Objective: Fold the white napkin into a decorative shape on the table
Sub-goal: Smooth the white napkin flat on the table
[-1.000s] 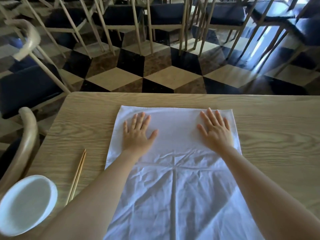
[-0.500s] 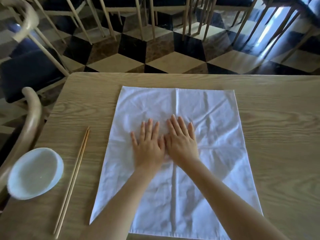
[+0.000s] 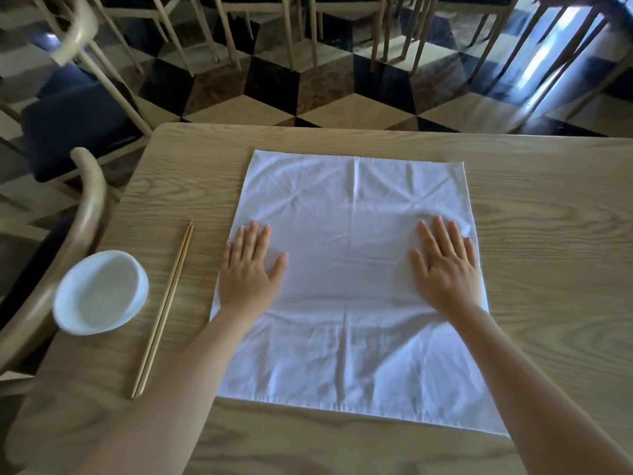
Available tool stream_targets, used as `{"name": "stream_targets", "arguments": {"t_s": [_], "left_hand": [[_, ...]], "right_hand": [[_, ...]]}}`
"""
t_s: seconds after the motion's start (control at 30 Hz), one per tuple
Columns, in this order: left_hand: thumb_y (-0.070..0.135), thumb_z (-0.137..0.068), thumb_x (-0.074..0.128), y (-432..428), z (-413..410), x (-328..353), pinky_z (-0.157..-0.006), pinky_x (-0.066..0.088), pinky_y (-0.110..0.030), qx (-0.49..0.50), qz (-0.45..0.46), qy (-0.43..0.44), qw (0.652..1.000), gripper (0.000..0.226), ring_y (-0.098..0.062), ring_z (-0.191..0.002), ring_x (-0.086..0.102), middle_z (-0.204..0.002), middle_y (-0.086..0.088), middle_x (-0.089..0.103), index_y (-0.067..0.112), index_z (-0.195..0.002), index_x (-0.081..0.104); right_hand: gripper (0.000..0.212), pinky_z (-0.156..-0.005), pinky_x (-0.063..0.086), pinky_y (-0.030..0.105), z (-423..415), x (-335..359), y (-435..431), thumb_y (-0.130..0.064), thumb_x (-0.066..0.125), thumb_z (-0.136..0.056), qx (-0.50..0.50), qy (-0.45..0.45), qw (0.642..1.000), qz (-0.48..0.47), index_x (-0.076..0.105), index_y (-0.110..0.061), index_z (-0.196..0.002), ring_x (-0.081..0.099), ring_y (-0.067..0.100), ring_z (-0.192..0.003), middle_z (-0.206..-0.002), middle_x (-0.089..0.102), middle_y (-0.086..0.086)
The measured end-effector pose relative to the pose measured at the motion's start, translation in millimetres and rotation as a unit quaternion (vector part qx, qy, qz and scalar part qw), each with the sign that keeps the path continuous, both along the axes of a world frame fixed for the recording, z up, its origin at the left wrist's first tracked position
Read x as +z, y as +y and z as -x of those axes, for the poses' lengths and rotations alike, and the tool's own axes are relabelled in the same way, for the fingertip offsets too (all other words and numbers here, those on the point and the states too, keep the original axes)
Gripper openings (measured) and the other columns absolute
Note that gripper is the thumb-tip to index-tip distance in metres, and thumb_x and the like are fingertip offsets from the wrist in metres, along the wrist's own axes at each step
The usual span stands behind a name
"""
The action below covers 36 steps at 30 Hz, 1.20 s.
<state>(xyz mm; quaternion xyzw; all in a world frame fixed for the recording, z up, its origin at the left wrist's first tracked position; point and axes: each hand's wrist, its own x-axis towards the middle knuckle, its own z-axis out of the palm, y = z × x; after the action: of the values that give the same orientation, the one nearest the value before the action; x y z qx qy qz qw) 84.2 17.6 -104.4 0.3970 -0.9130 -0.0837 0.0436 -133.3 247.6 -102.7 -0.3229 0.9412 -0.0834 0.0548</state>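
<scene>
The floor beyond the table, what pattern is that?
The floor has a cube-like pattern of black, tan and brown diamond tiles, seen in the head view.

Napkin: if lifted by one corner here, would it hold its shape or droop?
The white napkin would likely droop: its creases and wrinkles suggest thin, soft cloth. It probably slides easily on the smooth wooden table, which may be why the left hand and right hand press flat.

Napkin (image 3: pixel 356 269): matt white cloth, creased. Table (image 3: pixel 548 234): matt grained wood. Bowl (image 3: pixel 99 293), lower left: smooth white. Floor (image 3: pixel 342 87): glossy.
</scene>
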Motion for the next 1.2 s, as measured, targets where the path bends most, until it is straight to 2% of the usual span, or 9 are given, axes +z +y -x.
{"name": "stream_targets", "arguments": {"t_s": [0.13, 0.23, 0.33, 0.6, 0.83, 0.97, 1.03, 1.1, 1.2], "left_hand": [[0.046, -0.095, 0.032, 16, -7, 4, -0.117, 0.000, -0.044, 0.018, -0.018, -0.022, 0.999, 0.061, -0.021, -0.145, 0.005, -0.157, -0.006, 0.011, 0.018, -0.146, 0.015], [0.039, -0.097, 0.028, 72, 2, 6, -0.116, 0.007, -0.048, -0.032, -0.020, 0.009, 0.999, 0.052, -0.024, -0.143, 0.013, -0.154, -0.007, 0.021, 0.018, -0.144, 0.022], [0.039, -0.095, 0.023, 109, 1, 6, -0.114, 0.012, -0.052, -0.012, -0.033, 0.007, 0.999, 0.052, -0.023, -0.142, 0.019, -0.153, -0.005, 0.027, 0.021, -0.142, 0.028], [0.054, -0.087, 0.016, 91, -34, 4, -0.117, 0.009, -0.047, 0.014, -0.012, -0.019, 1.000, 0.064, -0.022, -0.144, 0.013, -0.155, -0.002, 0.021, 0.026, -0.145, 0.020], [0.050, -0.091, 0.022, 80, -53, 11, -0.119, 0.001, -0.042, -0.020, -0.056, -0.030, 0.998, 0.062, -0.016, -0.144, -0.003, -0.157, 0.001, 0.003, 0.026, -0.146, 0.006], [0.044, -0.096, 0.030, 93, -51, 15, -0.118, 0.003, -0.048, 0.051, -0.071, -0.053, 0.995, 0.059, -0.023, -0.145, -0.001, -0.158, -0.005, 0.004, 0.021, -0.146, 0.009], [0.042, -0.094, 0.033, 126, -38, 20, -0.114, 0.008, -0.052, -0.011, -0.066, -0.022, 0.998, 0.057, -0.029, -0.144, 0.011, -0.156, -0.008, 0.016, 0.019, -0.145, 0.021], [0.043, -0.093, 0.029, 170, -30, 19, -0.115, 0.008, -0.050, -0.128, -0.050, -0.024, 0.990, 0.054, -0.027, -0.142, 0.020, -0.154, -0.004, 0.023, 0.022, -0.143, 0.027], [0.044, -0.094, 0.022, 191, -37, 11, -0.113, 0.007, -0.046, -0.156, -0.037, -0.047, 0.986, 0.053, -0.022, -0.141, 0.021, -0.153, 0.001, 0.023, 0.025, -0.144, 0.024]], "right_hand": [[0.057, -0.119, -0.003, 0.044, -18, 11, -12, -0.044, 0.024, -0.095, -0.040, -0.047, 0.998, -0.003, 0.008, -0.024, -0.147, -0.004, 0.017, -0.145, -0.158, 0.004, 0.000], [0.055, -0.116, -0.004, 0.044, -81, 13, -33, -0.036, 0.031, -0.096, 0.068, -0.040, 0.996, 0.033, 0.017, -0.020, -0.146, 0.002, 0.019, -0.145, -0.157, 0.011, 0.003], [0.053, -0.116, -0.006, 0.043, -131, 7, -39, -0.036, 0.033, -0.096, 0.139, -0.061, 0.988, 0.038, 0.022, -0.020, -0.145, 0.003, 0.019, -0.145, -0.157, 0.014, 0.001], [0.059, -0.118, 0.000, 0.042, -104, 0, 36, -0.055, 0.021, -0.090, 0.101, -0.004, 0.995, -0.014, 0.015, -0.034, -0.145, 0.002, 0.018, -0.145, -0.156, 0.009, -0.006], [0.060, -0.119, 0.008, 0.039, -83, 7, 94, -0.053, 0.021, -0.089, 0.080, -0.018, 0.996, -0.025, 0.018, -0.031, -0.145, 0.009, 0.018, -0.144, -0.156, 0.016, -0.002], [0.060, -0.120, 0.005, 0.042, -89, 13, 93, -0.049, 0.026, -0.093, 0.028, -0.037, 0.998, -0.031, 0.014, -0.024, -0.147, 0.005, 0.020, -0.145, -0.157, 0.012, 0.003], [0.062, -0.119, -0.002, 0.043, -111, 15, 81, -0.045, 0.032, -0.094, 0.034, -0.064, 0.997, -0.020, 0.012, -0.019, -0.147, 0.003, 0.022, -0.145, -0.157, 0.008, 0.007], [0.060, -0.118, -0.003, 0.041, -141, 14, 71, -0.044, 0.033, -0.094, 0.120, -0.068, 0.990, -0.017, 0.015, -0.020, -0.146, 0.004, 0.022, -0.145, -0.156, 0.009, 0.003], [0.058, -0.118, 0.001, 0.038, -152, 14, 83, -0.048, 0.029, -0.093, 0.177, -0.051, 0.983, -0.020, 0.024, -0.022, -0.145, 0.011, 0.021, -0.143, -0.153, 0.017, -0.002]]}}
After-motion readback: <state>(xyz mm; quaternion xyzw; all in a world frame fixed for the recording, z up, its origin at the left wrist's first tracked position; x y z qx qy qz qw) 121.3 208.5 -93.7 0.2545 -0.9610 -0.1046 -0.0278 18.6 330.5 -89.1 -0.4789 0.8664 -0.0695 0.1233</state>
